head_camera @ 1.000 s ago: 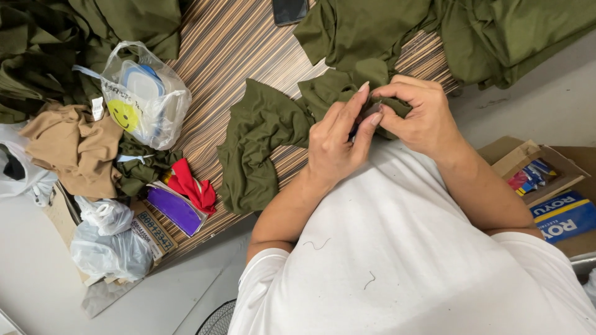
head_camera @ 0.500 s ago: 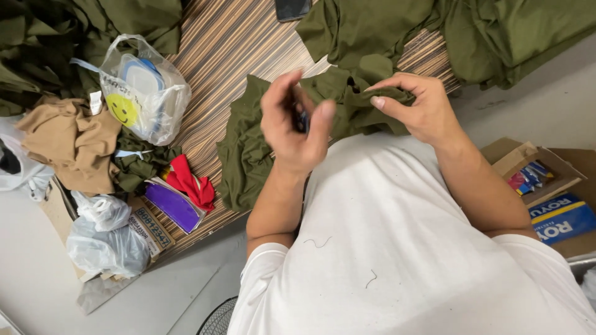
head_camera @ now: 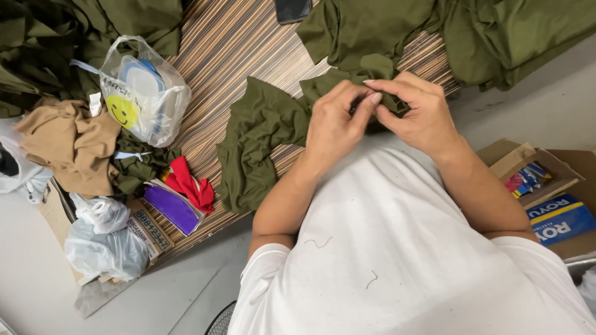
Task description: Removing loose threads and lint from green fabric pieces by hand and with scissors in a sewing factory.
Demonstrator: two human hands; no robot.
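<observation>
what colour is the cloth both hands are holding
Olive green cloth, pinched by the left hand and right hand; seen in the head view.

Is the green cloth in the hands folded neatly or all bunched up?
Bunched up. The green cloth lies in loose wrinkles on the striped table, and the left hand and right hand pinch one gathered end together.

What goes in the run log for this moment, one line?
left hand: pinching olive cloth | right hand: gripping same cloth | surface: striped table | nearby: clear bag
</observation>
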